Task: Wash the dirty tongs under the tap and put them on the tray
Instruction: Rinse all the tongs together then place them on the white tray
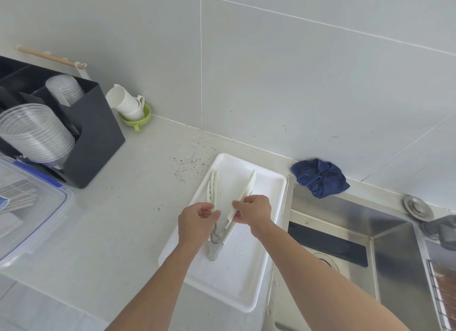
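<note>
White-tipped metal tongs [215, 246] lie over the white tray [237, 288] on the counter, hinge end toward me, arms spread in a V. My left hand [197, 222] pinches the left arm [214, 190] near its middle. My right hand [254, 211] grips the right arm [248, 186]. The two hands hide the middle of the arms. The tray sits just left of the steel sink [345, 232].
A blue cloth [319, 177] lies at the sink's back corner. Dark crumbs dot the counter behind the tray. A black organiser [93, 133] with clear plastic lids stands at left, with white jugs in a green funnel [134, 108] beside it and a clear lidded box [29, 207] in front.
</note>
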